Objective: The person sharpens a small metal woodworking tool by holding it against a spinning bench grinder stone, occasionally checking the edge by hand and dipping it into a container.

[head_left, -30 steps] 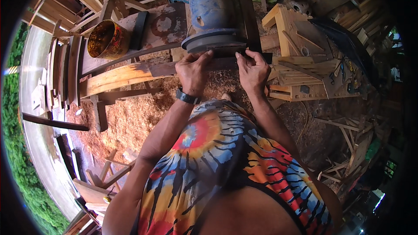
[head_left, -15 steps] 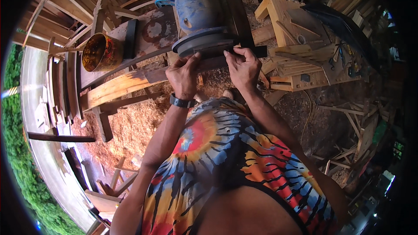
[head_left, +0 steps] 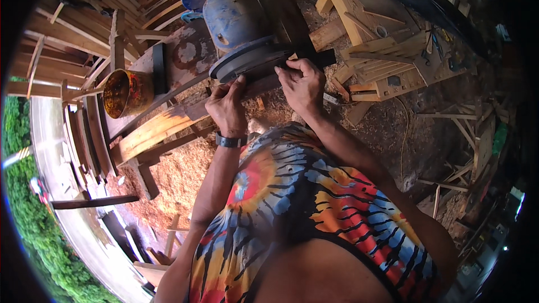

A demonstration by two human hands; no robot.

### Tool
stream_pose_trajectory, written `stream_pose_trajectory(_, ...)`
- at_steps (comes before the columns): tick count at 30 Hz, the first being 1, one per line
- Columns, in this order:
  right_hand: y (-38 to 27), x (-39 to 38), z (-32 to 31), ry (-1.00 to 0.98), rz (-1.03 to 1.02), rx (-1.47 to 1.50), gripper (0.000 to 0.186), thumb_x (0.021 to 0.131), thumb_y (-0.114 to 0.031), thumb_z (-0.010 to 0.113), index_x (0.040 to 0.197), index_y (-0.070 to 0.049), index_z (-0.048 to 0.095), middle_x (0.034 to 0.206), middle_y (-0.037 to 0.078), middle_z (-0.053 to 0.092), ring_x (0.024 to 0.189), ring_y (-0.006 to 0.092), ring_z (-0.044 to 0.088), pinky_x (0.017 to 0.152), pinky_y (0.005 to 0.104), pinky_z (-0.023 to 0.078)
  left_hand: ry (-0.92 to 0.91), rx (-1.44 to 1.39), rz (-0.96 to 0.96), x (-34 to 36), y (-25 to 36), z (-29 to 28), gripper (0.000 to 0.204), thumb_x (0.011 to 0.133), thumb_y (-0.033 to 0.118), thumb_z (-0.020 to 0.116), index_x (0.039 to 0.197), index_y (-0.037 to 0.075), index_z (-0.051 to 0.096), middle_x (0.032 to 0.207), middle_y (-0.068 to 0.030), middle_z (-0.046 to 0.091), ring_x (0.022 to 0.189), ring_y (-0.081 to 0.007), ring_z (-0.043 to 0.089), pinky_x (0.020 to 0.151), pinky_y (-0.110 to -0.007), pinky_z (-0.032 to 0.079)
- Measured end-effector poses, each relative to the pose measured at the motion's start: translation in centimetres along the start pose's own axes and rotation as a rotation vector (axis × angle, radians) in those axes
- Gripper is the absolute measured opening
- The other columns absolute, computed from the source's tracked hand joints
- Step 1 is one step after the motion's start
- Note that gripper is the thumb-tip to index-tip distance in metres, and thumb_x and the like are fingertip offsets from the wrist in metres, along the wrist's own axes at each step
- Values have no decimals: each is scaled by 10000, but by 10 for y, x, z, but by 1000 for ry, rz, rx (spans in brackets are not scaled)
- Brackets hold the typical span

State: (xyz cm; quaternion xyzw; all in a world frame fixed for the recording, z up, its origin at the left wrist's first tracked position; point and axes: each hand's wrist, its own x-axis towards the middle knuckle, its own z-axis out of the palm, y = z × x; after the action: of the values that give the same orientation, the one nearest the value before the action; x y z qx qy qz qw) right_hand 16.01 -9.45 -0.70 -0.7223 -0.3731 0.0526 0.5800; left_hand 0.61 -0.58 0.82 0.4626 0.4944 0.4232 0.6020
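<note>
A worn blue bench grinder (head_left: pixel 238 15) stands ahead of me, its grey grinding wheel (head_left: pixel 229 68) on the side nearest my hands. Between my two hands runs a thin, dark, flat strip (head_left: pixel 261 71), close along the wheel's near edge; whether it touches the wheel I cannot tell. My left hand (head_left: pixel 227 109), with a dark band at its wrist, pinches the strip's left end, thumb uppermost. At the other end, my right hand (head_left: pixel 304 87) grips it between thumb and curled fingers. The strip's exact kind is hard to make out.
Left of the grinder, a stained yellow-brown can (head_left: pixel 128 94) and a black bar (head_left: pixel 160 68) rest on the bench. Wood shavings (head_left: pixel 177 165) cover the floor. Stacked wooden pieces (head_left: pixel 387 62) and hand tools lie to the right, with a cord (head_left: pixel 405 140) below.
The whole view has shifted and tilted slightly, with the grinder now further left and higher in the picture. Both hands keep hold of the strip at the wheel.
</note>
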Motion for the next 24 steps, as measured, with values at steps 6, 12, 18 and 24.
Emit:
stream_pose_trajectory(6,-3,0,3,12,-11,18,242,868,-62,854,965,36,655,892,158,707,714,230,769,598,318,615,-7,-12,23,-1,-2,-2,244,926,168,836,928,-62,754,859,-85,756,765,-119,697,719,-259,557)
stream_pose_trajectory(12,-5,-2,7,6,-65,-24,257,867,-78,857,979,37,656,870,157,686,692,234,749,602,336,600,19,-89,-3,1,-2,-8,211,912,118,855,918,-62,745,852,-90,747,740,-130,697,697,-263,579)
stream_pose_trajectory(18,-7,-6,13,4,-6,67,267,859,-98,864,978,32,663,880,154,679,702,261,733,618,369,587,29,-34,8,0,0,-12,211,923,125,845,906,-56,739,826,-81,736,724,-125,689,679,-257,572)
stream_pose_trajectory(24,-6,-7,15,-8,-62,-27,264,857,-107,855,983,32,668,891,166,675,704,291,722,618,382,587,44,10,10,3,-2,-16,227,931,144,841,915,-57,738,825,-79,736,724,-122,685,679,-255,568)
